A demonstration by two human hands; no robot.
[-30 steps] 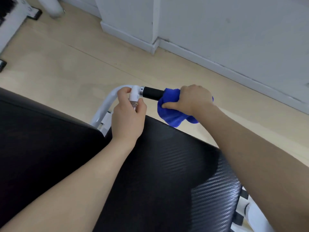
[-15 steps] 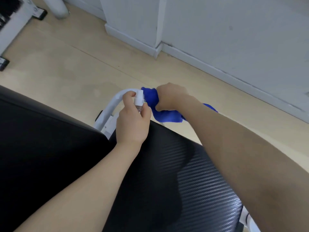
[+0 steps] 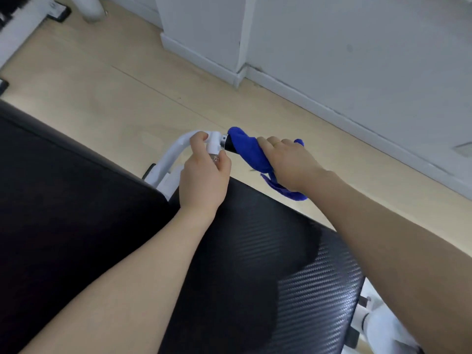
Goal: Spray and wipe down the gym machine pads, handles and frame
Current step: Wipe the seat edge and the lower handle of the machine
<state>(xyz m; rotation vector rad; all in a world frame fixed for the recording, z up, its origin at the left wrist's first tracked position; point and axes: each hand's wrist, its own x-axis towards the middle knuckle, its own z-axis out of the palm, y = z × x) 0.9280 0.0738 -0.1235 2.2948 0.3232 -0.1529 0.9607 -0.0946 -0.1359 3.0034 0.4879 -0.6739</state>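
Note:
My right hand (image 3: 287,163) grips a blue cloth (image 3: 251,152) wrapped around the black grip of the machine's handle (image 3: 228,144); most of the grip is hidden under the cloth. My left hand (image 3: 203,175) holds a small spray bottle (image 3: 214,146) with a white nozzle, upright right beside the grip's inner end. The white curved frame tube (image 3: 169,157) runs down left from the handle. Two black pads fill the foreground: a smooth one (image 3: 63,200) at left and a carbon-textured one (image 3: 293,264) under my forearms.
A pale wooden floor (image 3: 115,85) stretches beyond the machine to a white wall and skirting board (image 3: 319,103). Other white equipment bases (image 3: 30,19) stand at the far left. A white frame part (image 3: 378,325) shows at the lower right.
My right hand slid the cloth inward along the grip toward the bottle, then back outward to the right. My left hand has kept the bottle in nearly the same spot.

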